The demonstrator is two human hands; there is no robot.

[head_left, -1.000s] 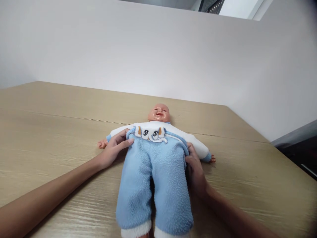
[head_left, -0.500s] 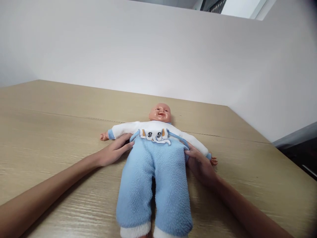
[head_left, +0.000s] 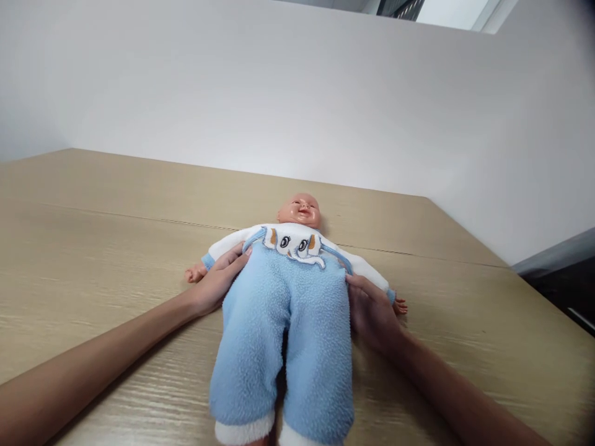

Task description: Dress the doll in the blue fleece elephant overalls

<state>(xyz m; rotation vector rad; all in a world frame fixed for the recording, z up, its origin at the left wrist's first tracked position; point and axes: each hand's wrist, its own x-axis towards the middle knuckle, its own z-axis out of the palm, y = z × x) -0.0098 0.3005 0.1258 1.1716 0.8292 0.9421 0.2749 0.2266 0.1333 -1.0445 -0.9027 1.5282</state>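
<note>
A bald baby doll [head_left: 301, 209] lies on its back, head away from me and legs toward me. It wears a white long-sleeved top [head_left: 362, 269] and fluffy light-blue overalls [head_left: 290, 291]. A white elephant-face patch [head_left: 294, 245] decorates the bib, with blue straps running off both sides. At the left side of the waist, my left hand [head_left: 216, 285] pinches the overalls' edge between thumb and fingers. My right hand [head_left: 375, 310] grips the opposite side, thumb on top of the fabric; its other fingers are mostly hidden beneath. Both doll arms stretch outward.
A wood-grain table [head_left: 116, 260] with a seam across it lies under the doll. Behind it rises a plain white wall [head_left: 260, 93] with an opening at the top. Something dark [head_left: 567, 291] stands beyond the table's right edge.
The overalls' bib has risen slightly toward the head, and the trouser legs have shifted left. The doll's arm on the left has swung downward. Both hands keep their hold at the waist.
</note>
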